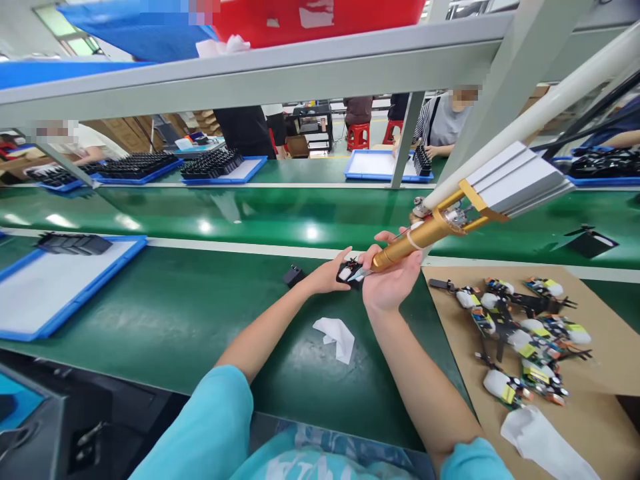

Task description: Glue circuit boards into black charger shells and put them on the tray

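Note:
My left hand (326,276) is closed around the side of a small black plastic housing (344,273), steadying it just above or on the green bench. White and dark parts show inside the housing. My right hand (390,285) grips a gold-coloured dispensing gun (413,245) near its lower end. The gun slants down to the left, and its pale pointed nozzle (361,274) reaches the housing's opening. Whether the tip touches the parts inside, I cannot tell. A closed black adapter-like box (293,275) lies left of my left hand. Below both hands lies a crumpled white tissue (337,337).
Cardboard (595,327) at right carries several circuit boards (537,337) with white blobs and another tissue (545,440). A blue-rimmed tray (95,283) with black boxes stands left. A shelf beam (280,70) and slanting white pole (545,103) hang overhead. Co-workers sit beyond the belt.

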`<act>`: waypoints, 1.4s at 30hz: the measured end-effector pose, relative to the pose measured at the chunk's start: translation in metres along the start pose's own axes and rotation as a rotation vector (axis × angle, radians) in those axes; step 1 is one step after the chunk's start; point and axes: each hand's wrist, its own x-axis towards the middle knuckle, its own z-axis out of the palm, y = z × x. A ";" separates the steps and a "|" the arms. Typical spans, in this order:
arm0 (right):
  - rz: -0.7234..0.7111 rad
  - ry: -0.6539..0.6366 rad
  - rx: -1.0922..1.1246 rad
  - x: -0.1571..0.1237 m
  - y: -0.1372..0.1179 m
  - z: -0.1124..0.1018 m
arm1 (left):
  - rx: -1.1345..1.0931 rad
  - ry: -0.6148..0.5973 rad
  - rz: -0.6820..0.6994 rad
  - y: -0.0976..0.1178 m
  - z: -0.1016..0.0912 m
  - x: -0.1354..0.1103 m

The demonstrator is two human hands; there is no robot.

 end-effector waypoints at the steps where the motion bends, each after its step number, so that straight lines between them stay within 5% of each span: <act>1: 0.007 0.002 0.006 0.000 0.000 0.000 | -0.008 -0.011 -0.002 -0.003 -0.002 -0.006; 11: 0.008 -0.016 0.002 -0.003 0.000 0.001 | -0.136 -0.080 -0.127 -0.015 0.002 -0.060; 26: -0.028 -0.072 -0.082 -0.001 0.005 0.000 | 0.074 0.254 -0.102 -0.013 0.019 -0.063; 42: -0.009 -0.093 -0.086 -0.010 0.003 0.006 | 0.166 0.438 0.041 0.044 0.001 -0.088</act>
